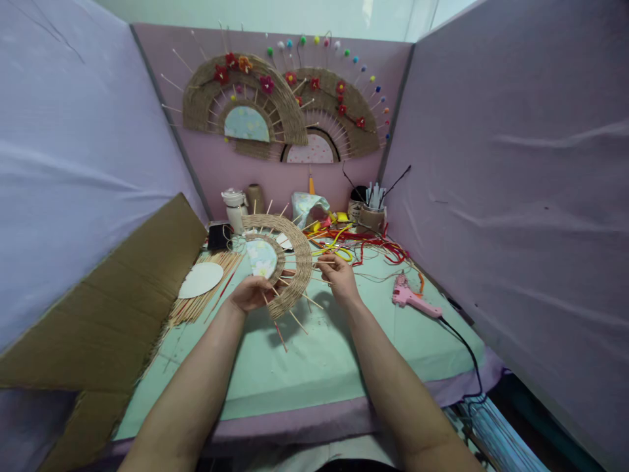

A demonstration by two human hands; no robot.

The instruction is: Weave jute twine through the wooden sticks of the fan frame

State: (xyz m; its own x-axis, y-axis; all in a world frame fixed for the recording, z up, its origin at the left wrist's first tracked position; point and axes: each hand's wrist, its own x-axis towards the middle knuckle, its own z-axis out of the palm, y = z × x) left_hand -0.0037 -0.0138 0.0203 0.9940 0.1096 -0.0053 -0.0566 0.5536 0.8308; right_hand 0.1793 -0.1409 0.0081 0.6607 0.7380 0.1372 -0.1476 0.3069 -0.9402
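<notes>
My left hand [253, 293] is closed on the lower left of a half-round fan, gripping it near its flat side. This woven fan [301, 252] has a band of brown twine, a small half-disc of pale blue floral fabric [263, 257] and thin wooden sticks poking out past the band. It is held tilted above the table, curved edge to the right. At that edge, the fingers of my right hand [339, 275] are pinched around the end of a thin stick [324, 263]. Whether twine is also between those fingers is hidden.
A pink glue gun [413, 298] lies at right, its black cord running off the table. Loose sticks [196, 305] and a white oval [200, 280] lie left, beside a cardboard sheet [108, 295]. Red and yellow pipe cleaners [339, 239] sit behind. Finished fans [196, 105] hang on the back panel.
</notes>
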